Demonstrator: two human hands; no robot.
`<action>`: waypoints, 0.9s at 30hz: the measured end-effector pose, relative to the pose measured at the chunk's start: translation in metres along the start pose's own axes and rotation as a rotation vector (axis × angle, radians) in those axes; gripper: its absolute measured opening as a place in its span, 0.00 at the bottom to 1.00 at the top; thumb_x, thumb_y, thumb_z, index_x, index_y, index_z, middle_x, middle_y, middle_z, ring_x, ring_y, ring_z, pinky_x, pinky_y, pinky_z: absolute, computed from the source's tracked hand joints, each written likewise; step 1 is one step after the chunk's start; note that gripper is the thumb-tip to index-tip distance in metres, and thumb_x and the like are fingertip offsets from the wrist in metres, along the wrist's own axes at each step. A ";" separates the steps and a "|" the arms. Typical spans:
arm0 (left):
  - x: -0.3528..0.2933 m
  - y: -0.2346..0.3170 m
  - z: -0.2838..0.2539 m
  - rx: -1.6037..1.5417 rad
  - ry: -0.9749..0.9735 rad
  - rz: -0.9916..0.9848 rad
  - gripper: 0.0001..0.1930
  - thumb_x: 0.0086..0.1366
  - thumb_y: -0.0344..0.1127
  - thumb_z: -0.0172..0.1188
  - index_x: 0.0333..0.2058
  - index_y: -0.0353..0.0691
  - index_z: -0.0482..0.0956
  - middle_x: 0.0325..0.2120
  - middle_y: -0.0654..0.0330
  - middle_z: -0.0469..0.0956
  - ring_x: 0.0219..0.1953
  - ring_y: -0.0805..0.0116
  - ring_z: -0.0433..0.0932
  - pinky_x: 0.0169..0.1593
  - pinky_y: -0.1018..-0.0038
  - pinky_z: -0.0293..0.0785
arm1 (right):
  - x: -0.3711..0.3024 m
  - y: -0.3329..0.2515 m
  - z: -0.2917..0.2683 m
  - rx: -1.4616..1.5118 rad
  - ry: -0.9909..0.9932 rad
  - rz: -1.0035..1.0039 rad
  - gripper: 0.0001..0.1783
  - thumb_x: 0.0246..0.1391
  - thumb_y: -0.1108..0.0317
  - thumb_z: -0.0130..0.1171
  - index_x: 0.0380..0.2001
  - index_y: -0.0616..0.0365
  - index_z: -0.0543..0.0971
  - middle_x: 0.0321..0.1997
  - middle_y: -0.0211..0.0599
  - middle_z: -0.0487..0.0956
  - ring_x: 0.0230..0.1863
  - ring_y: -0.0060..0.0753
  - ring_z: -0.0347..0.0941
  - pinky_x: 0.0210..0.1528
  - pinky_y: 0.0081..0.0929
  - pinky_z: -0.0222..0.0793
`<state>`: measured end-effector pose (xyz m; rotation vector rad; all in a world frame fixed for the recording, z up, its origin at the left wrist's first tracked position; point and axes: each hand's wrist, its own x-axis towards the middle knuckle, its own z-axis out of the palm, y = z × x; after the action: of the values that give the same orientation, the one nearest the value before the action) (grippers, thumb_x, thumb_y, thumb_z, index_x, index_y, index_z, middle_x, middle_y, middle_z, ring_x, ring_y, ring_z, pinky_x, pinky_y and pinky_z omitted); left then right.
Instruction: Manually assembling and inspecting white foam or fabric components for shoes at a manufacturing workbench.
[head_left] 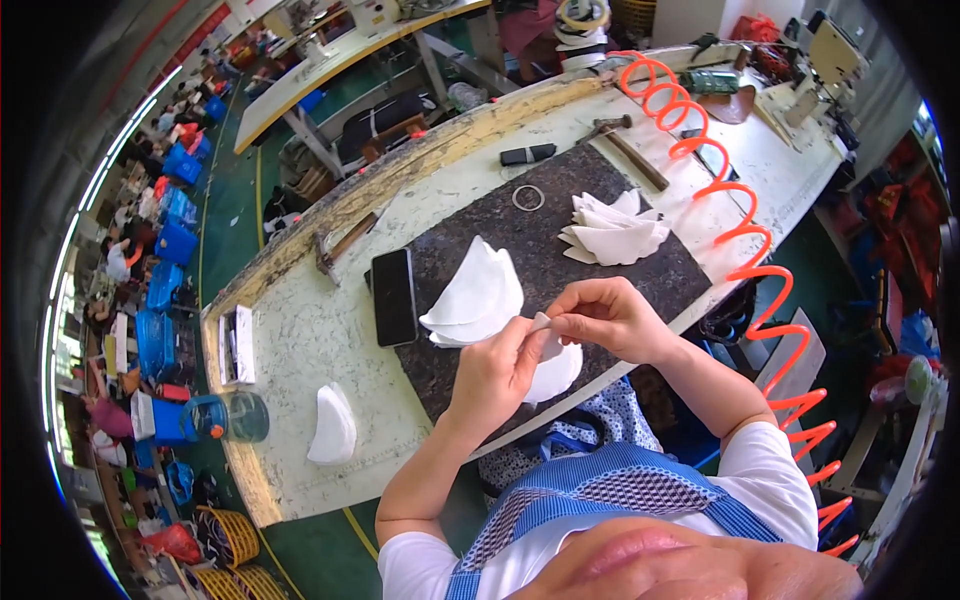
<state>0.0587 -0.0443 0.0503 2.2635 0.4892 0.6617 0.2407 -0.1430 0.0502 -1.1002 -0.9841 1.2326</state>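
Observation:
Both my hands meet over the near edge of a dark stone slab (450,375). My left hand (493,370) pinches a small white fabric piece (543,335) by its edge. At the piece's top, the fingertips of my right hand (612,318) are pressed together on it. Below the hands lies another white curved piece (555,375), partly covered by my left fingers. Just beyond my left hand rests a stack of white half-moon pieces (478,290). A fanned pile of similar pieces (615,230) sits at the slab's far right.
A black phone (394,297) lies at the slab's left edge. Hammers (335,250) (635,155), a metal ring (528,197) and a black roll (528,154) lie about. More white pieces (333,425) rest at left. A coiled orange hose (740,240) hangs along the right side.

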 end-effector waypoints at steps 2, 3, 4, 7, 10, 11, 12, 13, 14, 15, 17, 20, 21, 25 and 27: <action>-0.005 -0.001 -0.003 0.011 0.025 -0.017 0.06 0.69 0.35 0.56 0.35 0.39 0.73 0.23 0.49 0.79 0.26 0.47 0.80 0.25 0.59 0.73 | -0.002 -0.008 0.004 -0.176 -0.025 0.027 0.07 0.58 0.74 0.60 0.38 0.66 0.80 0.32 0.31 0.80 0.33 0.17 0.75 0.38 0.18 0.73; -0.008 -0.003 -0.004 -0.054 -0.060 0.003 0.06 0.69 0.35 0.56 0.35 0.38 0.73 0.24 0.49 0.79 0.26 0.48 0.81 0.25 0.60 0.73 | -0.004 -0.013 0.004 -0.243 -0.048 0.037 0.06 0.57 0.74 0.61 0.36 0.66 0.80 0.30 0.31 0.80 0.31 0.16 0.74 0.36 0.19 0.73; -0.009 -0.004 -0.005 -0.122 -0.145 0.020 0.07 0.69 0.34 0.55 0.34 0.38 0.73 0.24 0.49 0.80 0.26 0.49 0.82 0.26 0.60 0.74 | -0.007 -0.016 0.001 -0.309 -0.072 0.045 0.05 0.55 0.75 0.61 0.33 0.66 0.81 0.28 0.31 0.80 0.29 0.16 0.74 0.34 0.19 0.73; -0.009 0.000 -0.020 -0.537 -0.565 -0.188 0.10 0.71 0.36 0.55 0.35 0.33 0.76 0.27 0.54 0.83 0.29 0.69 0.85 0.31 0.75 0.81 | -0.016 -0.023 -0.003 -0.360 -0.284 0.099 0.06 0.51 0.74 0.65 0.25 0.65 0.80 0.23 0.31 0.79 0.25 0.20 0.77 0.27 0.18 0.71; -0.010 -0.003 -0.024 -0.811 -0.690 -0.365 0.10 0.65 0.36 0.65 0.39 0.36 0.77 0.35 0.59 0.79 0.33 0.73 0.81 0.33 0.76 0.81 | -0.018 -0.030 0.011 -0.169 -0.500 0.305 0.04 0.48 0.76 0.62 0.26 0.67 0.81 0.22 0.32 0.80 0.24 0.17 0.76 0.27 0.16 0.71; -0.012 -0.004 -0.024 -0.810 -0.670 -0.377 0.10 0.65 0.36 0.65 0.39 0.36 0.77 0.35 0.59 0.79 0.33 0.73 0.81 0.33 0.76 0.81 | -0.016 -0.024 0.012 -0.140 -0.515 0.319 0.05 0.48 0.75 0.61 0.24 0.67 0.81 0.22 0.32 0.79 0.23 0.17 0.75 0.26 0.16 0.70; -0.012 -0.004 -0.021 -0.708 -0.538 -0.235 0.11 0.62 0.36 0.67 0.40 0.37 0.78 0.39 0.59 0.77 0.37 0.70 0.80 0.37 0.74 0.80 | -0.017 -0.016 0.011 -0.111 -0.514 0.334 0.06 0.49 0.74 0.59 0.23 0.67 0.81 0.21 0.32 0.79 0.21 0.17 0.74 0.25 0.15 0.69; -0.012 -0.004 -0.018 -0.602 -0.407 -0.095 0.13 0.60 0.36 0.69 0.40 0.38 0.78 0.42 0.59 0.76 0.41 0.68 0.79 0.41 0.71 0.79 | -0.015 -0.009 0.010 -0.022 -0.478 0.289 0.07 0.48 0.73 0.58 0.21 0.66 0.80 0.19 0.31 0.78 0.20 0.17 0.73 0.24 0.15 0.68; -0.011 -0.002 -0.016 -0.601 -0.405 -0.099 0.13 0.60 0.36 0.69 0.40 0.38 0.78 0.42 0.59 0.76 0.41 0.68 0.79 0.41 0.71 0.79 | -0.014 0.000 0.010 0.066 -0.441 0.244 0.08 0.47 0.72 0.57 0.19 0.65 0.79 0.17 0.30 0.77 0.19 0.17 0.72 0.23 0.14 0.67; -0.009 0.001 -0.013 -0.487 -0.242 0.155 0.12 0.59 0.34 0.69 0.40 0.39 0.78 0.44 0.58 0.75 0.44 0.65 0.77 0.45 0.69 0.77 | -0.013 0.017 0.006 0.140 -0.431 0.155 0.08 0.44 0.70 0.54 0.21 0.64 0.79 0.20 0.33 0.77 0.21 0.21 0.73 0.26 0.17 0.68; -0.009 0.007 -0.006 -0.255 0.009 0.468 0.10 0.57 0.30 0.69 0.38 0.43 0.79 0.46 0.57 0.74 0.47 0.57 0.75 0.52 0.66 0.74 | -0.015 0.035 0.018 0.418 -0.228 0.194 0.10 0.42 0.68 0.52 0.22 0.63 0.79 0.23 0.35 0.78 0.24 0.24 0.74 0.30 0.20 0.70; -0.014 0.016 -0.004 -0.032 0.196 0.677 0.12 0.54 0.27 0.68 0.38 0.44 0.80 0.46 0.59 0.75 0.48 0.58 0.75 0.52 0.66 0.74 | -0.014 0.053 0.011 0.899 -0.075 0.246 0.17 0.46 0.61 0.47 0.32 0.60 0.79 0.36 0.39 0.80 0.38 0.34 0.76 0.41 0.34 0.74; -0.015 0.016 -0.006 0.018 0.187 0.712 0.15 0.52 0.28 0.69 0.39 0.42 0.80 0.47 0.59 0.75 0.48 0.57 0.74 0.54 0.62 0.73 | -0.013 0.053 0.008 0.876 -0.084 0.211 0.17 0.48 0.59 0.47 0.32 0.60 0.79 0.37 0.39 0.80 0.40 0.34 0.77 0.43 0.34 0.74; -0.014 0.011 0.003 0.041 0.153 0.487 0.16 0.51 0.31 0.67 0.40 0.40 0.79 0.46 0.57 0.74 0.51 0.54 0.73 0.58 0.58 0.68 | -0.027 0.042 0.013 0.327 0.016 0.158 0.17 0.61 0.60 0.51 0.42 0.62 0.78 0.45 0.38 0.80 0.49 0.30 0.77 0.49 0.29 0.74; -0.011 0.010 0.018 0.272 0.116 0.611 0.10 0.49 0.31 0.65 0.32 0.44 0.78 0.46 0.56 0.74 0.53 0.56 0.72 0.61 0.57 0.66 | -0.027 0.049 0.015 0.087 0.160 0.154 0.12 0.61 0.67 0.56 0.44 0.63 0.78 0.43 0.37 0.80 0.48 0.27 0.76 0.46 0.24 0.74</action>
<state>0.0619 -0.0663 0.0427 2.6610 -0.0861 1.0844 0.2134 -0.1685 0.0053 -1.2035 -0.7289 1.2765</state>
